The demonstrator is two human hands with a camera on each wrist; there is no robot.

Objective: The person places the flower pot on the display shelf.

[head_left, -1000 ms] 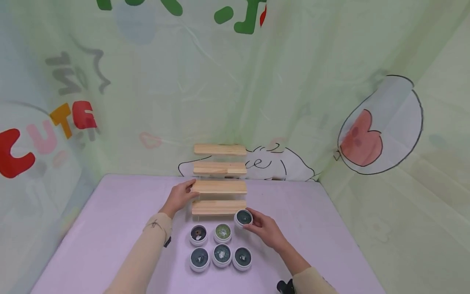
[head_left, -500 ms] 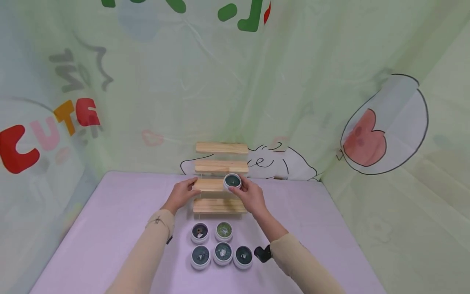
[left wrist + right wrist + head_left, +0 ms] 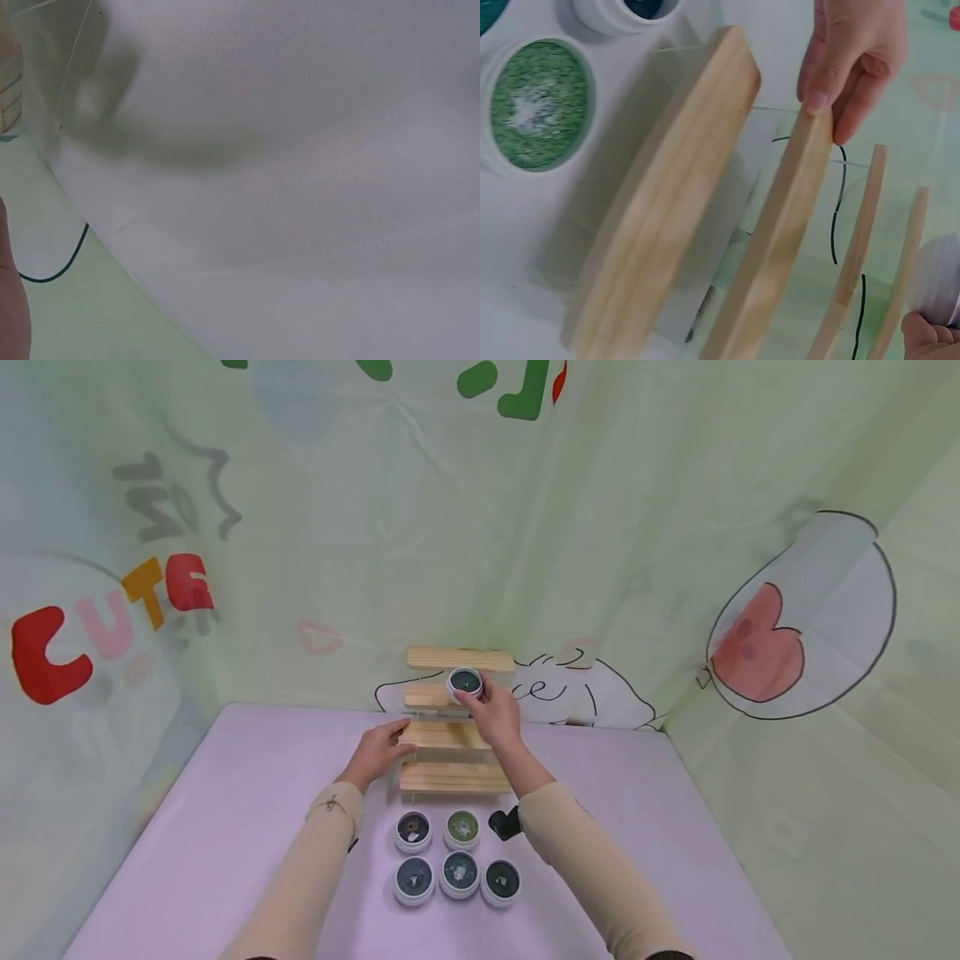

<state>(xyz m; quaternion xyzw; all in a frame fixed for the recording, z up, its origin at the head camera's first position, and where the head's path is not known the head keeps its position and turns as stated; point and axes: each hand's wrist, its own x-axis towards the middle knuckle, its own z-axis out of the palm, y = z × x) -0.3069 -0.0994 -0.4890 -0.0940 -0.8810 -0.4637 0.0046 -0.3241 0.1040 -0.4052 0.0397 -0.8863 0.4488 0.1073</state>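
Observation:
A tiered display rack with wooden planks (image 3: 457, 778) on clear supports stands at the back of the table. My left hand (image 3: 377, 750) pinches the left end of the second plank from the bottom; the right wrist view has its thumb on top of that plank (image 3: 780, 225). My right hand (image 3: 498, 713) grips a small round white jar (image 3: 465, 682) with a dark teal top, raised in front of the upper planks. In the right wrist view this jar (image 3: 937, 281) shows at the right edge, beside the top plank. Only a sliver of my left hand (image 3: 11, 300) shows in the left wrist view.
In front of the rack several more white jars stand in two rows, among them one with a green top (image 3: 462, 828) and one with a dark, patterned top (image 3: 412, 830). A printed curtain (image 3: 360, 527) hangs behind and beside the lilac table (image 3: 247, 793).
My right hand has lifted the dark teal jar from just before the bottom plank, up and away from me to the upper planks. My left hand keeps its place on the rack.

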